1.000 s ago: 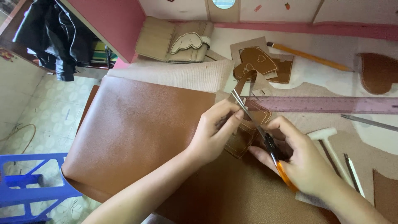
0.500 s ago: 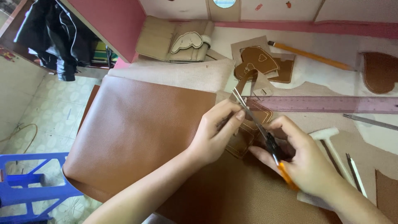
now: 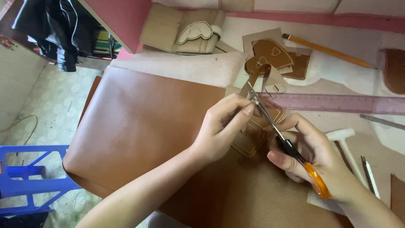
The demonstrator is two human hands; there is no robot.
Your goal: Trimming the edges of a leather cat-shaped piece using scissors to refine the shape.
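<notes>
Head view: the left hand [image 3: 221,131] pinches a small brown stitched leather piece [image 3: 255,134] between thumb and fingers, holding it just above the large brown leather sheet [image 3: 143,131] that covers the near part of the table [image 3: 337,69]. The right hand [image 3: 314,156] is closed around the scissors [image 3: 282,141], its fingers through the black and orange handles; the thin blades point up and away, their tips at the top edge of the small piece, beside the left fingertips. Just behind lies a pink translucent ruler [image 3: 337,102], touching the piece's far corner. Farther back sit brown heart-marked leather cutouts [image 3: 270,59], an orange pencil [image 3: 327,50] and a tan folded wallet [image 3: 183,29]. A white-headed mallet [image 3: 344,139] lies right of the right hand. A blue plastic stool [image 3: 29,177] stands on the floor at left
</notes>
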